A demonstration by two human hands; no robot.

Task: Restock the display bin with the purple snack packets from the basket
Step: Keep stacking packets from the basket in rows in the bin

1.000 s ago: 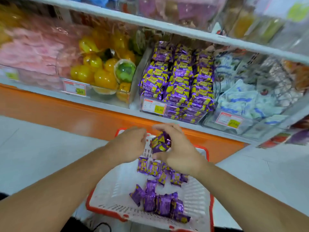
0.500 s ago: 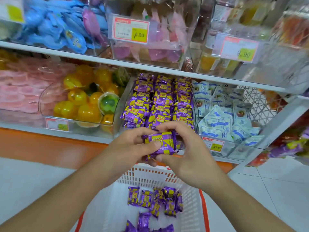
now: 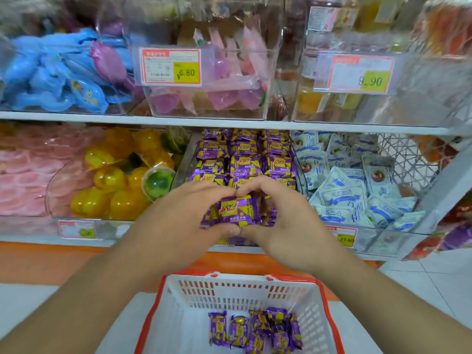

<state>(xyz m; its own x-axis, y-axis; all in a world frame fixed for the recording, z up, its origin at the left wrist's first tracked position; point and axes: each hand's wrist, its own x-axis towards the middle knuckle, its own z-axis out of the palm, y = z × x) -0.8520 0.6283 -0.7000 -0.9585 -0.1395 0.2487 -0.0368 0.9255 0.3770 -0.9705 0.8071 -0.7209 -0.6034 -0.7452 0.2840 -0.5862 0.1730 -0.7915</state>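
Note:
A small bunch of purple snack packets (image 3: 236,210) with yellow labels is held between both hands at the front of the clear display bin (image 3: 184,159) on the lower shelf. My left hand (image 3: 178,218) curls round the bunch from the left, my right hand (image 3: 283,218) from the right, fingertips meeting above it. The bin holds rows of the same purple packets (image 3: 245,154). Below, the white basket with a red rim (image 3: 194,292) stands on the floor with several purple packets (image 3: 255,328) lying in it.
Beside the purple bin are a bin of yellow jelly cups (image 3: 115,180) on the left and blue-white packets (image 3: 357,190) on the right. The upper shelf edge (image 3: 229,122) runs just above. Price tags (image 3: 170,66) hang on the upper bins. Tiled floor surrounds the basket.
Both hands have risen from the basket with the bunch of packets and moved forward to the front of the purple bin. The view has tilted up toward the shelves.

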